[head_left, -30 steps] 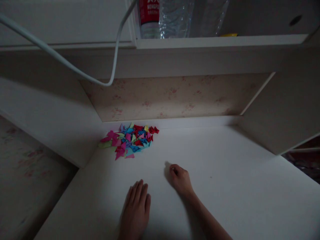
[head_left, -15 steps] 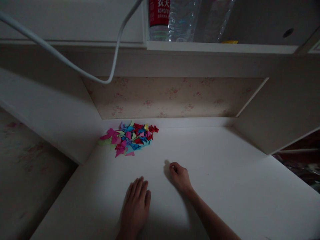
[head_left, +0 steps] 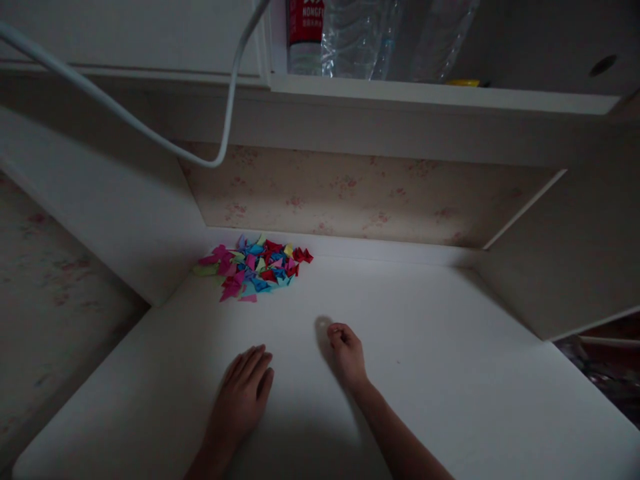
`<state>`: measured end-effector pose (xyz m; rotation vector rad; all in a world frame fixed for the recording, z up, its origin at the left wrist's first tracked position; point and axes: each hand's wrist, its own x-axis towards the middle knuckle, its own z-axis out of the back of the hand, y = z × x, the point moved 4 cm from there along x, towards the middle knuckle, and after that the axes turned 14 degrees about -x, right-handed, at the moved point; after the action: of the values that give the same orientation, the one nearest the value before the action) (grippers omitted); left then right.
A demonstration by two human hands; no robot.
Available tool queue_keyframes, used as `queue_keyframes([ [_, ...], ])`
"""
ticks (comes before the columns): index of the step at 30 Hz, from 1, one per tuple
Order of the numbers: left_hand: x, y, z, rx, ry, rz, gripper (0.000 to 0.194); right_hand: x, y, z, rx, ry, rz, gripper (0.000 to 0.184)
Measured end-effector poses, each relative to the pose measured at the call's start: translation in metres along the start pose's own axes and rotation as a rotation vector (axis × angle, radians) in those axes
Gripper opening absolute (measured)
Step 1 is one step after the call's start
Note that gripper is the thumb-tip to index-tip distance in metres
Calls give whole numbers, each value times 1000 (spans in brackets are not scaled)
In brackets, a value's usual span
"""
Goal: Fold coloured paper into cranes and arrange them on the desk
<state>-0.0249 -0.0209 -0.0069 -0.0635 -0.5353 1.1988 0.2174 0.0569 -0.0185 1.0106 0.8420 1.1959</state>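
Observation:
My left hand [head_left: 243, 392] lies palm down on the white tabletop [head_left: 425, 400], its fingers stretched out and the thumb a little apart. To its right, my right hand [head_left: 347, 353] is closed, the thumb and curled fingers drawn together just above the surface. Whatever those fingers may hold is too small or hidden to make out. Beyond both hands, at the back left corner, sits a pile of small folded paper pieces [head_left: 260, 264] in pink, red, blue, green and yellow. Neither hand touches the pile.
A white cable [head_left: 150, 133] loops down across the upper left. Above the back wall, a shelf [head_left: 425, 91] carries clear plastic bottles [head_left: 350, 40] and one with a red label [head_left: 306, 27]. White side panels [head_left: 550, 267] bound the tabletop at left and right.
The camera view has tilted slightly. My left hand now appears further left and turned more to the right at the fingertips. My right hand shows a little further left, still closed.

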Motion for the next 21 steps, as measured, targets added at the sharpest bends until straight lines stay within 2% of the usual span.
queue_keyframes([
  [5, 2, -2, 2, -8, -17, 8, 32, 0, 0, 0, -23, 55, 39, 23],
  [11, 4, -5, 5, -22, 1, 32, 33, 1, 3, 2, -67, 102, 48, 23],
  [16, 2, -5, 2, -43, 26, 47, 33, 1, 0, 1, -71, 83, 49, 27],
  [21, 1, -4, 5, -75, -10, 40, 32, -4, -1, 2, -88, 32, 50, 31],
])
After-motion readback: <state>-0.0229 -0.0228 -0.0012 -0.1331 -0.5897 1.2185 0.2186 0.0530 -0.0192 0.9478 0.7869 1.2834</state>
